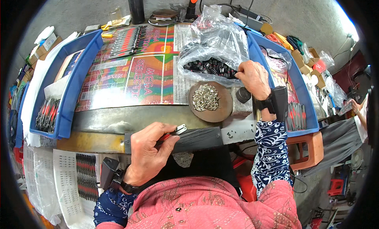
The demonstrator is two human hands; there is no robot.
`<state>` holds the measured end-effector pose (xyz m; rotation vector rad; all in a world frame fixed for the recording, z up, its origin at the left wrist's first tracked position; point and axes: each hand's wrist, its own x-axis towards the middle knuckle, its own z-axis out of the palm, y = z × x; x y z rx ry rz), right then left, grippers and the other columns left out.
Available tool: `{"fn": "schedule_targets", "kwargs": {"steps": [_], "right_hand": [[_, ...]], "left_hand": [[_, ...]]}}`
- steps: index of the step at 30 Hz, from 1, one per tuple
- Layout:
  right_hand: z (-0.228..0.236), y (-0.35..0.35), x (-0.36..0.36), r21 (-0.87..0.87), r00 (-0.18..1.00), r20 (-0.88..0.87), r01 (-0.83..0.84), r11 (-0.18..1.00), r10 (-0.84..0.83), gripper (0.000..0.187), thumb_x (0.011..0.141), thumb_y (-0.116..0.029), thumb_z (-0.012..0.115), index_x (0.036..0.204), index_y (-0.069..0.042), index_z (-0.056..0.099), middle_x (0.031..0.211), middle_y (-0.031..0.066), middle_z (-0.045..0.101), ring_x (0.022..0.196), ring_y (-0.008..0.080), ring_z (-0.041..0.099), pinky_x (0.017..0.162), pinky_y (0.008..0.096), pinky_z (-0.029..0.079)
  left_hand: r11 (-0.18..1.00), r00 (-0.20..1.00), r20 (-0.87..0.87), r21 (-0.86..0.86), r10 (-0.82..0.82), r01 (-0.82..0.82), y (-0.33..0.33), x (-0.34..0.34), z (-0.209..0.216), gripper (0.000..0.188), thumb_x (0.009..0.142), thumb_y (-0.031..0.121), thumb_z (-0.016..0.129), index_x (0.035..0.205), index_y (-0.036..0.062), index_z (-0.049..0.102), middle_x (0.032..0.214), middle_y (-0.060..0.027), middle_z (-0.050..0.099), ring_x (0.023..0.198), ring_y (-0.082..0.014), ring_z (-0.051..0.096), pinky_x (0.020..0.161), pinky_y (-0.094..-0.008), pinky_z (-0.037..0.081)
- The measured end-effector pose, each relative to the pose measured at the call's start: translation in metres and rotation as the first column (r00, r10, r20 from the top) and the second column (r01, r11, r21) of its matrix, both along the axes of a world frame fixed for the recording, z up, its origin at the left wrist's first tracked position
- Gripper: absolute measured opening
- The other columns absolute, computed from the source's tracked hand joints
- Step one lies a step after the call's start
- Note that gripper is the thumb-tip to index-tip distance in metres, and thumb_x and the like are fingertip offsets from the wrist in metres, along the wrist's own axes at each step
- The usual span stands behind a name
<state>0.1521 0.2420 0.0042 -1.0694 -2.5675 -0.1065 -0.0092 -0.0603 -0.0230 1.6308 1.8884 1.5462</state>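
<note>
My left hand (148, 152) is closed at the near edge of the bench, pinching a small red-and-black handled tool (180, 129) whose silver end has two prongs and points right. My right hand (253, 79) is at the right rim of a clear plastic bag (215, 29), its fingers drawn together beside the small black parts (211, 67) in the bag's mouth. Whatever its fingertips pinch, if anything, is hidden. Below the bag, a round brown dish (225, 107) holds a heap of small silver metal pieces (206, 97). Next to it is a black round cap (243, 95) on a grey block.
Blue bins (74, 86) (309, 110) at left and right hold red-and-black tools. More tools (127, 41) lie in a row on the colourful printed sheet (146, 77). A white tray (65, 181) with stacked tools is low left. An orange-brown stool (308, 150) is at the right.
</note>
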Motion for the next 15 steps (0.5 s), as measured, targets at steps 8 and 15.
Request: {"fn": "schedule_targets", "kwargs": {"steps": [8, 15], "right_hand": [[-0.006, 0.007, -0.003, -0.037, 0.997, 0.078, 0.022, 0.999, -0.019, 0.020, 0.071, -0.020, 0.072, 0.075, -0.001, 0.066, 0.074, 0.0192, 0.065, 0.076, 0.0375, 0.065, 0.067, 0.0447, 0.050], [0.006, -0.003, 0.000, -0.132, 0.962, -0.274, -0.024, 0.991, -0.013, 0.018, 0.076, -0.016, 0.068, 0.084, 0.000, 0.068, 0.074, 0.0204, 0.066, 0.071, 0.0358, 0.066, 0.066, 0.0429, 0.051]], "left_hand": [[1.000, 1.000, 0.008, -0.014, -0.003, 0.003, 0.004, -0.004, -0.002, 0.019, 0.076, -0.001, 0.074, 0.093, -0.0026, 0.066, 0.078, -0.0133, 0.064, 0.064, -0.0218, 0.063, 0.059, -0.0289, 0.049], [1.000, 1.000, 0.000, -0.013, -0.015, 0.015, 0.001, -0.004, -0.003, 0.019, 0.077, -0.001, 0.074, 0.093, -0.0026, 0.066, 0.077, -0.0133, 0.063, 0.062, -0.0214, 0.062, 0.057, -0.0290, 0.048]]}}
